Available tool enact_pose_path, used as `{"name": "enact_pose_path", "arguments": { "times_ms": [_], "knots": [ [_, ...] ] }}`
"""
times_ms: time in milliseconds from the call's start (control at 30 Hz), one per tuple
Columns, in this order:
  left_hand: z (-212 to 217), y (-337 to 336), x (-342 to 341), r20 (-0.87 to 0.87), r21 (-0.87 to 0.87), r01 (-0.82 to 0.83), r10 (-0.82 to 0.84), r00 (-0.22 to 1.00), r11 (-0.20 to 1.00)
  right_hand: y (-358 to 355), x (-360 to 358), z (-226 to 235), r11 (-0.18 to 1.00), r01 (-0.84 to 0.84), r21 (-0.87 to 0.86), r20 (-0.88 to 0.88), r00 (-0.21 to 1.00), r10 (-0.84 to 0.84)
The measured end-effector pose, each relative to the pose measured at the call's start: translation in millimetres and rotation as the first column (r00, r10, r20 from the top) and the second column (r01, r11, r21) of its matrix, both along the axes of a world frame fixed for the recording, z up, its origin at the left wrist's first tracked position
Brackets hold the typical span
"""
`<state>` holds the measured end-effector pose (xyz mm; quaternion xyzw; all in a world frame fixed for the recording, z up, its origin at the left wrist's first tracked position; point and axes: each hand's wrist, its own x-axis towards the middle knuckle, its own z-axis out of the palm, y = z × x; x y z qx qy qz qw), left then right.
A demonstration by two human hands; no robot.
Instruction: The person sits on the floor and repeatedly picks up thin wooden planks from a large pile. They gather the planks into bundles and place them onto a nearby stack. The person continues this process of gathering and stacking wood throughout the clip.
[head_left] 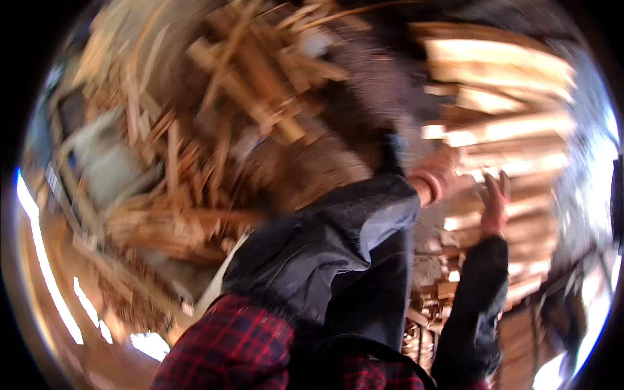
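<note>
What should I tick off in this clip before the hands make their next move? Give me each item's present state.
1. Both hands in view: ok. The left hand and right hand are at the stacked wood.
2. Right fingers free: ok. They look spread, not closed.
3. Left hand's grip: cannot tell. Blur hides its fingertips.
4. Sleeves clear of the hands: ok. The left sleeve and right sleeve end short of them.
5. Ground clear: not ok. Loose wood lies piled toward the person's left.
</note>
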<state>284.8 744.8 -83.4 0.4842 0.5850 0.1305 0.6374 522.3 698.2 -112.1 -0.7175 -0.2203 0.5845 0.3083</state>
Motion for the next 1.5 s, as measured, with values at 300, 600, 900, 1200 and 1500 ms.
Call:
{"name": "enact_pose_path", "arguments": {
  "times_ms": [300, 600, 900, 1200, 1500],
  "knots": [
    [-23.8, -191.4, -273.2, -0.203, -0.413, -0.35, 0.29, 0.935, 0.841, -12.3, -221.3, 7.5, 0.785, -0.561, -0.263, -0.031, 0.818, 0.574],
    [-104.7, -401.9, -504.7, -0.193, -0.234, -0.758, 0.736, 0.649, 0.608, -127.0, -471.0, -20.6, 0.517, -0.849, -0.109, 0.018, 0.519, 0.855],
    [-133.8, -421.7, -658.3, -0.639, -0.084, -0.639, 0.451, 0.623, 0.764, -31.9, -789.5, -69.4, -0.377, -0.857, -0.351, 0.642, -0.514, 0.569],
    [-342.1, -416.1, -728.4, -0.846, 0.312, -0.354, 0.427, 0.319, 0.882, 22.1, -801.7, -151.5, -0.442, -0.705, -0.555, 0.711, -0.678, 0.188],
    [-232.4, -386.0, -768.3, -0.847, 0.278, -0.413, 0.424, 0.321, 0.867, 22.0, -760.6, -167.3, -0.517, -0.793, -0.323, 0.786, -0.529, 0.321]
  ]
}}
